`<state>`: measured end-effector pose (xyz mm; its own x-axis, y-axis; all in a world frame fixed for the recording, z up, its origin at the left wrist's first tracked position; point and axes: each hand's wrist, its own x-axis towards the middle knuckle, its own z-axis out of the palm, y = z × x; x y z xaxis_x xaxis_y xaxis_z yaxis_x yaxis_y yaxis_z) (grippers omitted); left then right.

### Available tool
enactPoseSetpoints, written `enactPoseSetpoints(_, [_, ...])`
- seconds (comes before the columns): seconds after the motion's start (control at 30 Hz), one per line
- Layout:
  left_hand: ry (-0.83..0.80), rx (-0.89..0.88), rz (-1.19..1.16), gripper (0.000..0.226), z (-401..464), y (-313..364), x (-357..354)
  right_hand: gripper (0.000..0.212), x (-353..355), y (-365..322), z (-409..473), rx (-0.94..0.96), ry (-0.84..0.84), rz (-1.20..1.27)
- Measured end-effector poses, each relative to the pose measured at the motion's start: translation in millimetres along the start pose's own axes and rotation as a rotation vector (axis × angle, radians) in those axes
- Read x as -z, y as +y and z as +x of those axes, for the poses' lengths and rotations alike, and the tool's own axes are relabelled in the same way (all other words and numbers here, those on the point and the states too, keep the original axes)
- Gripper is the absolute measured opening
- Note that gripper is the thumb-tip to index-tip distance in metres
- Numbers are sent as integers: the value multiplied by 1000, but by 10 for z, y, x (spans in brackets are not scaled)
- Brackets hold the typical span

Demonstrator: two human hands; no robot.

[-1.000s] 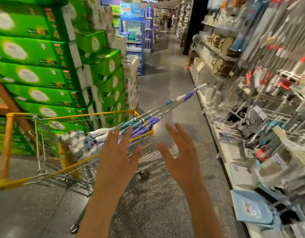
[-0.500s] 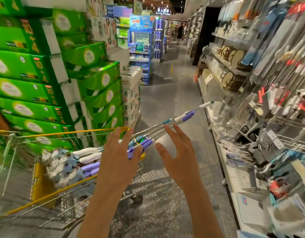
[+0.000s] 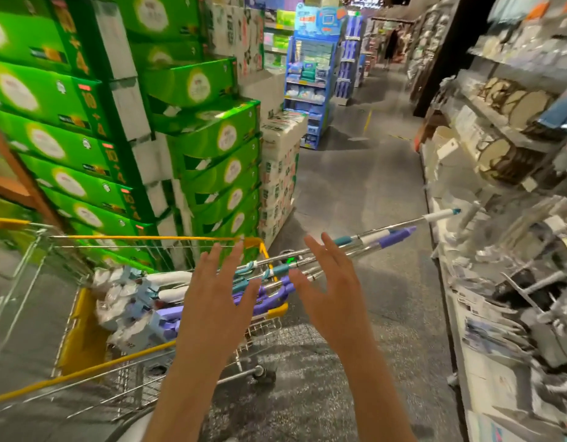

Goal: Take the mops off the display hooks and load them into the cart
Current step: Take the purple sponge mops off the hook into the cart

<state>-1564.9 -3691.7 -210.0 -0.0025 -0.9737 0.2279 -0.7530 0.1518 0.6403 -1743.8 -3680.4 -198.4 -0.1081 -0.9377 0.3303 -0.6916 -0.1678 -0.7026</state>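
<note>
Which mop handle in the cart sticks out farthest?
The white-gripped handle with the teal tip; it extends past the purple-gripped handles, toward the shelf.

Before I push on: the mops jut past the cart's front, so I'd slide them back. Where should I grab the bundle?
Probably the bare metal poles just beyond the cart rim, from above with the right hand. They lie bunched and slanted there, within reach; the mop heads are tangled inside the basket.

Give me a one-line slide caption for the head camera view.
Both hands, left and right, open and empty above a cart loaded with mops, handles poking out toward the shelves.
</note>
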Motion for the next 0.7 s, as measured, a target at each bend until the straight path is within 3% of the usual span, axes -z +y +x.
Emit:
enactPoseSetpoints(0.2, [42, 99, 39, 66, 769, -438, -33, 68, -547, 12, 825, 36, -66, -9])
enactPoseSetpoints(0.47, [40, 221, 8, 65, 1646, -1097, -151, 59, -1373, 96, 1809, 45, -267, 25])
enactPoseSetpoints(0.7, [-28, 479, 1, 64, 1835, -1670, -564, 60, -2082, 368, 2174, 32, -491, 10])
